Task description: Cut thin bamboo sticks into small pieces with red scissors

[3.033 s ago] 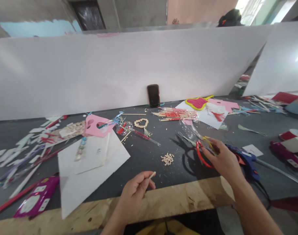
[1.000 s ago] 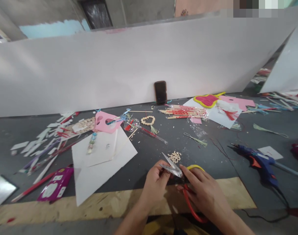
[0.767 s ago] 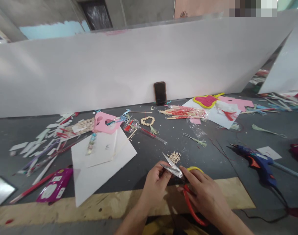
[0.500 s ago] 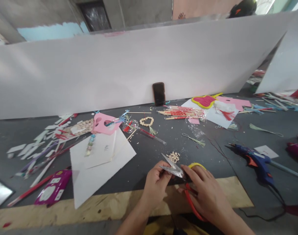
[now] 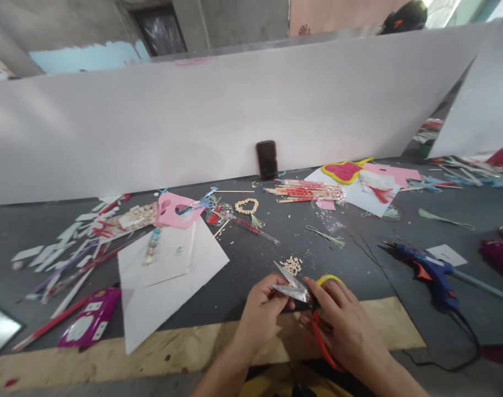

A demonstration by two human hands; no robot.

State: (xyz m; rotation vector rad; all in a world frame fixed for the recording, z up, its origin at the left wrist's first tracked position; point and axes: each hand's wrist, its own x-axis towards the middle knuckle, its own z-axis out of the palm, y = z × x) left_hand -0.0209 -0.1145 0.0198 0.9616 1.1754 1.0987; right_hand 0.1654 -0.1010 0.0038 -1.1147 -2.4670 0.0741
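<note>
Dark grey tabletop (image 5: 234, 286), pale brown strip (image 5: 180, 350) along its near edge, white panel (image 5: 172, 121) behind; phone (image 5: 267, 160) propped against panel. Right hand (image 5: 346, 320) wrapped round the red and yellow handles of scissors (image 5: 295, 292), blades parted, above near edge. Left hand (image 5: 261, 311) beside the blades, thumb and fingertips drawn together; cannot tell what, if anything, they pinch. Pile of small pale pieces (image 5: 291, 266) just past the blades. Blue glue gun (image 5: 435, 275) lies well apart, to the right.
</note>
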